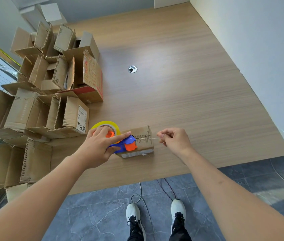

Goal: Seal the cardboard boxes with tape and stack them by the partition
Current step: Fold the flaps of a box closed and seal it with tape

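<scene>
Holding the tape dispenser (122, 143) in our left hand (101, 146) over the small cardboard box (138, 142) near the table's front edge, we pinch the tape end (152, 138) with our right hand (174, 140), drawn rightward along the box's seam.

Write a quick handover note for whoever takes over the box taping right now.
Left hand grips the blue-and-orange tape dispenser on the small box at the desk's near edge. Right hand pinches the pulled-out tape end over the box top.
Done: tape drawn out.
Left: press it down, cut, stack the box, then seal the open boxes piled at left.
</scene>
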The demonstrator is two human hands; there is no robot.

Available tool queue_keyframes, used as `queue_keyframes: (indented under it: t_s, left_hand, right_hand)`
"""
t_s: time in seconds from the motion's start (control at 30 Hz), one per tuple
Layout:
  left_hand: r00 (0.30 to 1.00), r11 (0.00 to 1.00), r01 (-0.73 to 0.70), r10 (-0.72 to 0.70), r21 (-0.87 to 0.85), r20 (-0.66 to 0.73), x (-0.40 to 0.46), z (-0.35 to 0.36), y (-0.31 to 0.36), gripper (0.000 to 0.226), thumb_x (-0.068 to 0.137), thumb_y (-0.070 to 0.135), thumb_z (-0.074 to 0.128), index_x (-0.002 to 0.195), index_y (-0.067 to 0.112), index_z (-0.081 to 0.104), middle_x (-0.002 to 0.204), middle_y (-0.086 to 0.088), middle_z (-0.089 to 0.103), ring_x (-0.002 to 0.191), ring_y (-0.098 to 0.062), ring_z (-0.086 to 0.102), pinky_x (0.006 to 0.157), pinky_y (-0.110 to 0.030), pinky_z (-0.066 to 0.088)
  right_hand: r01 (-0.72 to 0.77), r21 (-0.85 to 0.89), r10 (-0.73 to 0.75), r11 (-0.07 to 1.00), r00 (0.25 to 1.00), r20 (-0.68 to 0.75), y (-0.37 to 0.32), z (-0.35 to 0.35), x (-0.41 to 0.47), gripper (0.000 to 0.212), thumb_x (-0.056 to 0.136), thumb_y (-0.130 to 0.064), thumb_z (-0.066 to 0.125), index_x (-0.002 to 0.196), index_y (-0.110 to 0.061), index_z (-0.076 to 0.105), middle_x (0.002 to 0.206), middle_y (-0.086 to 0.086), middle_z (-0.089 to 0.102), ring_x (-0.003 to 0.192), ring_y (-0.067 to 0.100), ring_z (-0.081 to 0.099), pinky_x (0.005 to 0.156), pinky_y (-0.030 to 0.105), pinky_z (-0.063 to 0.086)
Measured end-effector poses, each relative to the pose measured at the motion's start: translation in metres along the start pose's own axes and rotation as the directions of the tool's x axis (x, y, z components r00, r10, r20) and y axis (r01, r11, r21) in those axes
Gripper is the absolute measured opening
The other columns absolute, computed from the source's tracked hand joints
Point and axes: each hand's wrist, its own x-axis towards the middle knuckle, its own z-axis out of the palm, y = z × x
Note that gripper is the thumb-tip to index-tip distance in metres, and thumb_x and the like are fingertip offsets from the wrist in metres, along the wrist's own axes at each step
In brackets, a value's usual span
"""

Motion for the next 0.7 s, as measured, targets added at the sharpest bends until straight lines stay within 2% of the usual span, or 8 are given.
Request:
queue_keyframes:
  t_s: [0.07, 0.2, 0.4, 0.57, 0.63, 0.7]
  left_hand:
    - [1.0, 1.0, 0.006, -0.006, 0.002, 0.011, 0.003, -0.002, 0.001, 0.068, 0.104, 0.049, 0.045, 0.149, 0.07, -0.001, 0.123, 0.002, 0.042, 0.132, -0.025, 0.037, 0.11, -0.048, 0.028]
    - [1.0, 0.999, 0.019, -0.019, -0.027, 0.013, 0.005, -0.003, 0.002, 0.07, 0.103, 0.046, 0.048, 0.146, 0.073, -0.001, 0.12, 0.002, 0.042, 0.128, -0.023, 0.038, 0.11, -0.047, 0.027]
    - [1.0, 0.999, 0.021, -0.02, -0.049, 0.02, 0.007, -0.006, 0.004, 0.069, 0.104, 0.045, 0.049, 0.148, 0.072, 0.003, 0.119, 0.003, 0.041, 0.126, -0.022, 0.037, 0.111, -0.045, 0.025]
    - [1.0, 0.997, 0.017, -0.016, -0.072, 0.012, 0.004, -0.005, 0.006, 0.068, 0.103, 0.044, 0.051, 0.149, 0.07, 0.008, 0.119, 0.002, 0.042, 0.128, -0.025, 0.037, 0.112, -0.047, 0.024]
    - [1.0, 0.997, 0.017, -0.016, -0.074, 0.01, 0.004, -0.005, 0.007, 0.068, 0.103, 0.043, 0.052, 0.15, 0.069, 0.01, 0.119, 0.002, 0.042, 0.128, -0.025, 0.038, 0.113, -0.048, 0.024]
    - [1.0, 0.996, 0.015, -0.016, -0.084, -0.006, 0.003, -0.004, 0.008, 0.067, 0.103, 0.04, 0.055, 0.151, 0.066, 0.016, 0.118, 0.002, 0.042, 0.128, -0.026, 0.038, 0.114, -0.05, 0.024]
  right_hand:
    - [-0.026, 0.019, 0.027, 0.999, 1.0, -0.012, 0.0, 0.004, 0.007, 0.007, 0.091, -0.015, 0.075, 0.088, -0.019, 0.08, 0.075, -0.001, 0.076, 0.077, 0.012, 0.075, 0.088, 0.043, 0.06]
    - [-0.036, -0.009, 0.036, 0.999, 0.999, -0.006, 0.006, 0.008, 0.021, 0.011, 0.092, -0.015, 0.075, 0.09, -0.023, 0.081, 0.075, -0.008, 0.076, 0.076, 0.004, 0.073, 0.088, 0.036, 0.061]
    - [-0.051, -0.031, 0.05, 0.998, 0.999, -0.013, 0.018, 0.019, 0.033, 0.013, 0.091, -0.014, 0.076, 0.09, -0.025, 0.081, 0.072, -0.01, 0.075, 0.074, 0.003, 0.071, 0.088, 0.034, 0.06]
    - [-0.041, -0.02, 0.04, 0.999, 0.998, -0.044, 0.028, 0.038, 0.037, 0.009, 0.089, -0.019, 0.078, 0.094, -0.026, 0.081, 0.075, -0.016, 0.075, 0.061, -0.01, 0.064, 0.084, 0.029, 0.059]
    - [-0.039, 0.002, 0.039, 0.999, 0.997, -0.067, 0.03, 0.043, 0.035, 0.01, 0.09, -0.025, 0.077, 0.1, -0.027, 0.08, 0.076, -0.021, 0.073, 0.072, -0.007, 0.068, 0.079, 0.019, 0.056]
    - [-0.065, -0.032, 0.062, 0.997, 0.995, -0.085, 0.034, 0.044, 0.031, 0.029, 0.091, -0.038, 0.076, 0.12, -0.033, 0.073, 0.091, -0.016, 0.071, 0.088, 0.005, 0.069, 0.075, 0.018, 0.05]
